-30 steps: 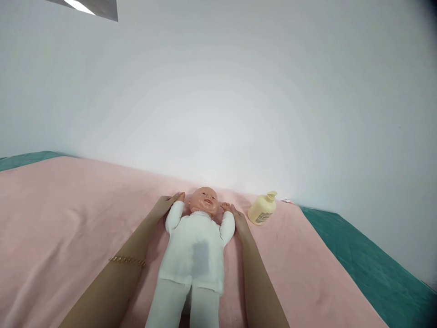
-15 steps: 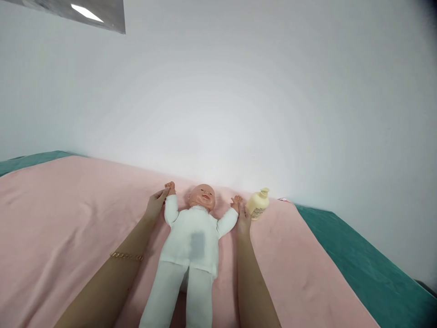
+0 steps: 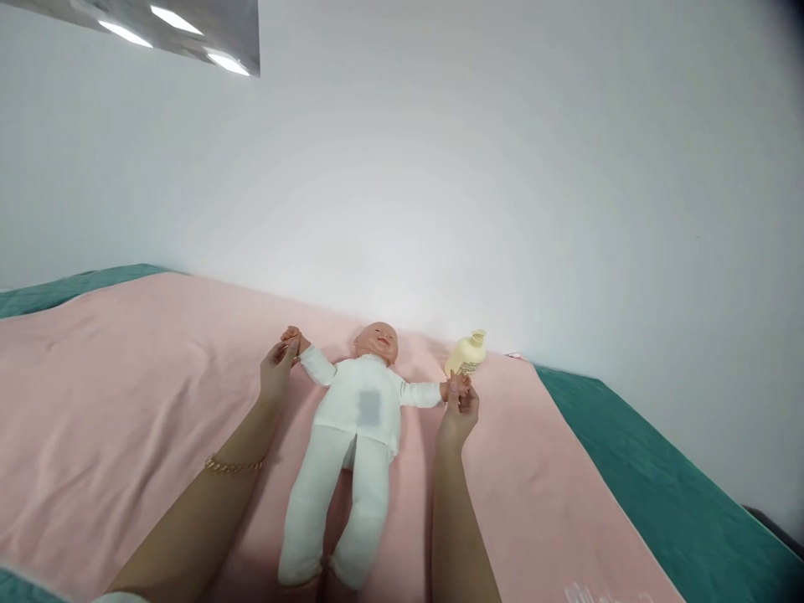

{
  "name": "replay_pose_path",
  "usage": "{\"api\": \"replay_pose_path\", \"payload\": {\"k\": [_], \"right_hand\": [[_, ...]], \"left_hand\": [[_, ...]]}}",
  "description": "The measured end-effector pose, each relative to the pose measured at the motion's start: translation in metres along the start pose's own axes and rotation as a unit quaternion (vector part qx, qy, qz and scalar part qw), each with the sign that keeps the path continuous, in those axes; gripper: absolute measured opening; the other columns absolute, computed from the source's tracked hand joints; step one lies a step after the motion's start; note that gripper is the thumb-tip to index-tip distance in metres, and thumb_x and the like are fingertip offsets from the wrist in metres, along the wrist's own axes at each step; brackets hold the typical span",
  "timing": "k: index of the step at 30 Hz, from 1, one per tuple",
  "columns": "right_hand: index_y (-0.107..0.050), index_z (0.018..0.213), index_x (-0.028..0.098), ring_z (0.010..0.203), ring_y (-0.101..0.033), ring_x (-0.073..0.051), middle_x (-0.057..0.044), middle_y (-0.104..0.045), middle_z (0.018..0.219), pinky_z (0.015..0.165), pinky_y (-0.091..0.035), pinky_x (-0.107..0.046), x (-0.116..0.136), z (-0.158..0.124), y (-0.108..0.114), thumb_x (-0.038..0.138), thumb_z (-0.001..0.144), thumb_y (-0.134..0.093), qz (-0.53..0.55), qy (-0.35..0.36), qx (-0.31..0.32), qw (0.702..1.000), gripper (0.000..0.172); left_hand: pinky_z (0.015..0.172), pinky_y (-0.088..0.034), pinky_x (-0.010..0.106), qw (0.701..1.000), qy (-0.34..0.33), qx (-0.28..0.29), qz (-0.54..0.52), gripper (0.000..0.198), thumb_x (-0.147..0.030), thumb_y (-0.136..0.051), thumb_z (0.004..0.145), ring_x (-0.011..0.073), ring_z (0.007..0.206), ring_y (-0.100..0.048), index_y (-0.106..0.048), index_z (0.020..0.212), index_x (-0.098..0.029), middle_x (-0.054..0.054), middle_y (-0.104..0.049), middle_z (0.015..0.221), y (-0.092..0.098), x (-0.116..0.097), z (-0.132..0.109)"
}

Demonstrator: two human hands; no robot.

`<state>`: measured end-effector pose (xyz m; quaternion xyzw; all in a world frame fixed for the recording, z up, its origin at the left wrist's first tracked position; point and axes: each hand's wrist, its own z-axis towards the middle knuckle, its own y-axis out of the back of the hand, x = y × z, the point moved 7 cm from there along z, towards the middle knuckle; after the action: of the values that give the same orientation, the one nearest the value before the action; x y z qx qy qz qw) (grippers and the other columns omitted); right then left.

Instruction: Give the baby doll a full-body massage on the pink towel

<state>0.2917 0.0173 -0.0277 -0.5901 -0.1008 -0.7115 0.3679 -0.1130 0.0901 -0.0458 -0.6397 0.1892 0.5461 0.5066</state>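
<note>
A baby doll [image 3: 355, 419] in white clothes lies on its back on a pink blanket [image 3: 126, 394], head toward the wall. Its arms are spread out to the sides. My left hand [image 3: 276, 373], with a gold bracelet on the wrist, pinches the doll's small hand on the left. My right hand [image 3: 460, 410] pinches the doll's other hand on the right. A cream pump bottle [image 3: 466, 355] lies on the blanket just beyond my right hand.
A teal sheet [image 3: 659, 486] shows under the blanket at the right and far left. A plain white wall [image 3: 440, 167] rises right behind the doll's head. A ceiling panel with lights [image 3: 188, 29] is at the top left.
Both my hands have drawn the doll's arms outward, from raised beside its head to spread wide. The view has pulled back, so the doll's whole legs show.
</note>
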Motion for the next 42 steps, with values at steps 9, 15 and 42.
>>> {"api": "replay_pose_path", "payload": {"k": [9,15,42], "right_hand": [[-0.053,0.123,0.021,0.100,-0.060,-0.021,-0.009,-0.061,0.120,0.081,-0.049,-0.030,0.019,-0.069,0.050,0.051,0.073,-0.071,-0.142,-0.041,0.005,0.989,0.061],[-0.054,0.125,0.021,0.069,-0.064,-0.017,-0.005,-0.067,0.095,0.069,-0.051,-0.030,0.024,-0.102,0.059,0.056,0.075,-0.067,-0.206,-0.090,0.062,0.972,0.062],[-0.059,0.116,0.014,0.107,-0.063,-0.024,-0.013,-0.065,0.118,0.098,-0.049,-0.041,0.032,-0.095,0.059,0.047,0.074,-0.072,-0.115,-0.003,0.014,0.993,0.054]], "left_hand": [[0.077,-0.047,0.026,0.994,-0.027,0.015,0.103,0.028,-0.039,-0.075,0.071,0.0185,0.086,-0.062,-0.065,0.084,-0.016,0.005,-0.065,0.086,0.029,-0.027,-0.042],[0.075,-0.047,0.026,0.969,-0.043,0.006,0.244,0.039,-0.038,-0.073,0.073,0.0201,0.092,-0.061,-0.064,0.108,-0.022,0.007,-0.066,0.101,0.049,-0.040,-0.075],[0.078,-0.053,0.035,0.986,-0.021,0.028,0.164,0.051,-0.024,-0.078,0.062,0.0224,0.089,-0.066,-0.061,0.110,-0.016,0.008,-0.070,0.096,0.047,-0.040,-0.080]]}}
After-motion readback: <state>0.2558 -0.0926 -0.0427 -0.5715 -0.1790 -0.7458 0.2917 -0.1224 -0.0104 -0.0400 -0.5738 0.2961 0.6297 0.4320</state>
